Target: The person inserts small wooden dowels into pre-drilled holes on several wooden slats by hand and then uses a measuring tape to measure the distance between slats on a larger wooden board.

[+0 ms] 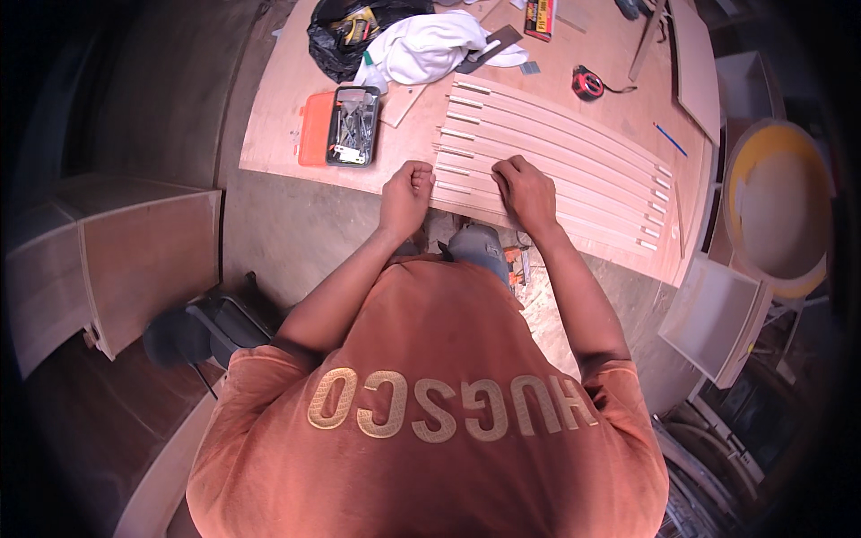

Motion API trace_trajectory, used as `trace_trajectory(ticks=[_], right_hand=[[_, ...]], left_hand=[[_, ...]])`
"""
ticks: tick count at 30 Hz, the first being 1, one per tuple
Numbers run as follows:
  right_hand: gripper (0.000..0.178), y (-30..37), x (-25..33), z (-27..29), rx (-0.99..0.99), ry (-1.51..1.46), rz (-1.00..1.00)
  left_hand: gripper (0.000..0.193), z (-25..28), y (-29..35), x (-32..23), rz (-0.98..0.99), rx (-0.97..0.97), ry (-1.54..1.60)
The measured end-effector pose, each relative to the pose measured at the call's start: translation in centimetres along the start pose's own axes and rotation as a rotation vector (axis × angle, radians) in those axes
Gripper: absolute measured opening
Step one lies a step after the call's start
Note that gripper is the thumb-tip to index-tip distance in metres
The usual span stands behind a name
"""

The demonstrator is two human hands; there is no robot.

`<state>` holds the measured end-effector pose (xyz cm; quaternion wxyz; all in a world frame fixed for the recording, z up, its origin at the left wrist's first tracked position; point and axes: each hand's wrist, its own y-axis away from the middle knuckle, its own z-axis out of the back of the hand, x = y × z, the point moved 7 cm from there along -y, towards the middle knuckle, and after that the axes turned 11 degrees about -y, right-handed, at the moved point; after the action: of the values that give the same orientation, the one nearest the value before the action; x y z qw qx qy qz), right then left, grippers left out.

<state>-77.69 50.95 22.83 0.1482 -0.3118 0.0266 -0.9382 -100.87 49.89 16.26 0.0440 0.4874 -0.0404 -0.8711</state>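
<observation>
Several long pale wooden strips lie side by side on the worktable, with short whitish pieces at both ends. My left hand is closed beside the left ends of the nearest strips. Its fingers curl inward, and anything between them is too small to make out. Over the near strips, a little in from their left ends, my right hand bends down with thumb and fingers drawn together. Its fingertips touch or nearly touch the wood; whether they grip something cannot be seen.
On the worktable stand an orange-lidded black box of small hardware, a white cloth, a black plastic bag, a red tape measure and a blue pencil. Wooden cabinets stand left; a round yellow-edged piece right.
</observation>
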Motion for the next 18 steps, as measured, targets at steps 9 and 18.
trace_trajectory(ticks=[9, 18], right_hand=[[0.012, 0.6, -1.3, 0.0, -0.064, -0.055, -0.006], [0.027, 19.1, -25.2, 23.7, -0.835, 0.034, -0.875]], left_hand=[[0.021, -0.8, -0.6, 1.9, -0.027, 0.056, 0.140], [0.032, 1.2, 1.1, 4.3, 0.144, -0.197, 0.200]])
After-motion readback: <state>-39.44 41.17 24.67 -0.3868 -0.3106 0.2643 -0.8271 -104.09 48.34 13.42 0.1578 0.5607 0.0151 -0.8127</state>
